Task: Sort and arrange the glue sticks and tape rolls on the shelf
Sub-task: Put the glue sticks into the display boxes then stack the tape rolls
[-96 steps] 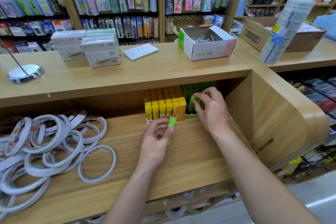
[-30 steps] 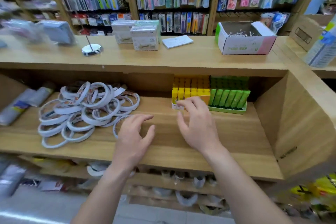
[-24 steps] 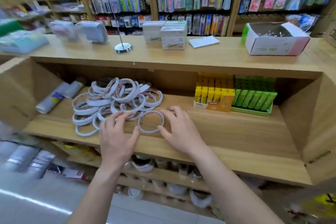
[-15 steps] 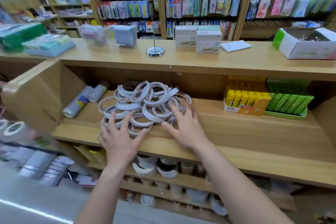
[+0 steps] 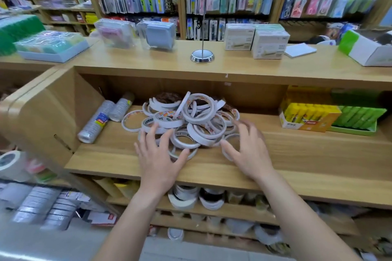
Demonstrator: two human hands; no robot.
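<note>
A loose heap of several white tape rolls lies in the middle of the wooden shelf. My left hand has its fingers spread and touches the front left of the heap. My right hand has its fingers spread against the front right of the heap. Neither hand grips a roll. At the far right of the shelf stand a yellow box of glue sticks and a green tray of glue sticks, side by side.
Two wrapped sleeves of clear tape lie at the shelf's left end by the side wall. The countertop above carries white boxes, a metal stand and plastic cases. More tape rolls sit on the lower shelf.
The view swung left from the glue sticks to the tape heap. Both hands moved left with it and pushed the rolls together into a tighter pile.
</note>
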